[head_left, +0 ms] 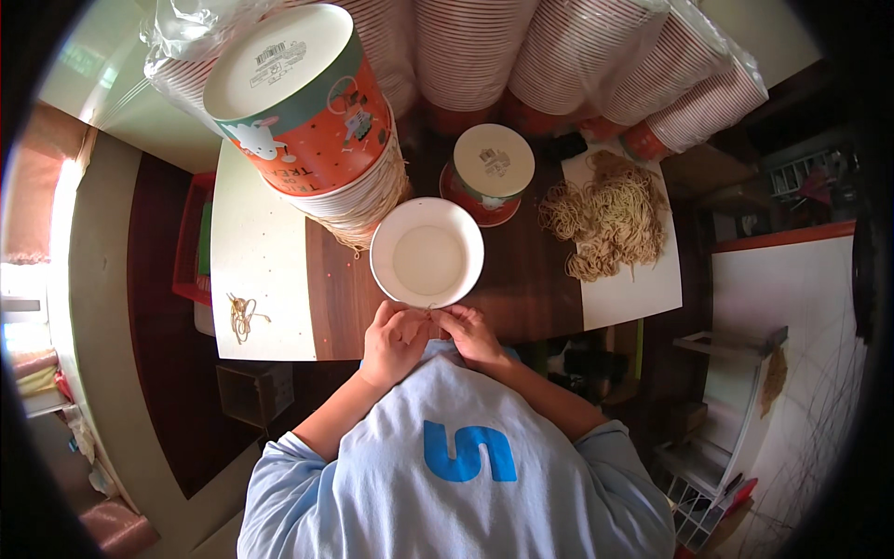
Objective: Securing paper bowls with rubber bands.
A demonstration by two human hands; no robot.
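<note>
A red plastic basket (187, 238) sits at nine o'clock, with a bright window (23, 282) farther out. At four o'clock, a white panel (808, 410) has dark squiggles.

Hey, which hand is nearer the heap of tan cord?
Right: the right hand is left of the heap of tan cord, on its near side; the left hand is farther left.

White round open paper bucket (428, 256) looks smooth, tan string heap (619, 219)'s kinda rough, clear plastic wrap (191, 26)'s glossy, dark brown tabletop (533, 284)'s wood-look.
</note>
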